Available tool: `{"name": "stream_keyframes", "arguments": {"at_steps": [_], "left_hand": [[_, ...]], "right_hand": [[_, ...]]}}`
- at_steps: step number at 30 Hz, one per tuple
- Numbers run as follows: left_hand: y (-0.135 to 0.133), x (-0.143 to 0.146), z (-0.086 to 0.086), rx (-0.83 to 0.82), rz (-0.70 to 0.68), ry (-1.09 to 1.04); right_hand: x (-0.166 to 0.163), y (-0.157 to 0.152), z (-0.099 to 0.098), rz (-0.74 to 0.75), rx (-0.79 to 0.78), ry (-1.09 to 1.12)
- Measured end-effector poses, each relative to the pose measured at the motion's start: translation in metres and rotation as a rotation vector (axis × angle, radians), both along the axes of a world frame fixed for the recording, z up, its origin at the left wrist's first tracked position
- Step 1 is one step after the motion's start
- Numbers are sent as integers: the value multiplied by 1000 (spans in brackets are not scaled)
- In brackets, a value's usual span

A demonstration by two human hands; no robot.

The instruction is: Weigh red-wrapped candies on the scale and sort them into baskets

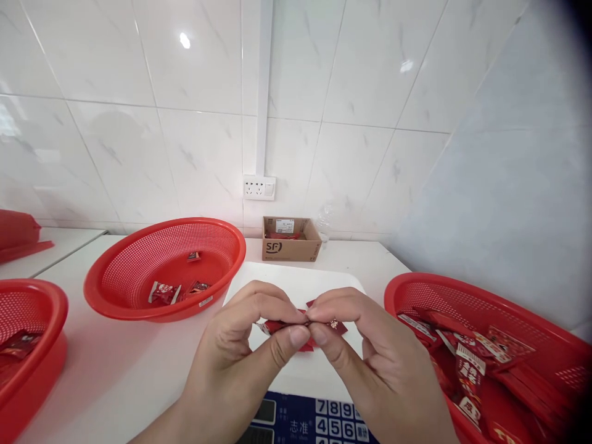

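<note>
Both my hands meet in front of me over a white scale platform [296, 280]. My left hand [240, 351] and my right hand [374, 357] each pinch one small red packet [319, 325] between thumb and fingers. The packet is crumpled and mostly hidden by my fingertips. Below my wrists shows the scale's blue keypad [324, 422] with white number keys.
A red perforated basket [139, 274] at the left holds a few red packets. Another red basket [546, 345] at the right is filled with several packets. A third red basket [32, 308] sits at the far left edge. A small cardboard box [290, 246] stands against the tiled wall.
</note>
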State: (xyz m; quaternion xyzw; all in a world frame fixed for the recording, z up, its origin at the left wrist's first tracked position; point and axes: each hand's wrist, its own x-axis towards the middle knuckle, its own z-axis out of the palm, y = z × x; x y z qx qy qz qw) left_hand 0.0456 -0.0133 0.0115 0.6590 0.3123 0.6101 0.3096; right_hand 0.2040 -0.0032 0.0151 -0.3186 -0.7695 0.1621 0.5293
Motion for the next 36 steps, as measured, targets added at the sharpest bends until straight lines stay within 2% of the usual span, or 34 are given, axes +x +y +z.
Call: {"name": "stream_keyframes", "arguments": {"at_steps": [7, 14, 19, 23, 27, 36], "left_hand": [[-1, 0, -5, -60, -44, -91], [4, 1, -5, -226, -190, -239], [5, 1, -4, -205, -131, -243], [2, 2, -3, -189, -113, -205], [1, 2, -5, -145, -67, -173], [1, 0, -5, -139, -101, -178]], "right_hand": [[3, -5, -1, 44, -86, 47], [3, -5, 4, -46, -67, 70], [2, -4, 4, -64, -89, 59], [1, -1, 1, -10, -49, 21], [1, 1, -3, -6, -31, 89], [4, -1, 0, 32, -39, 117]]}}
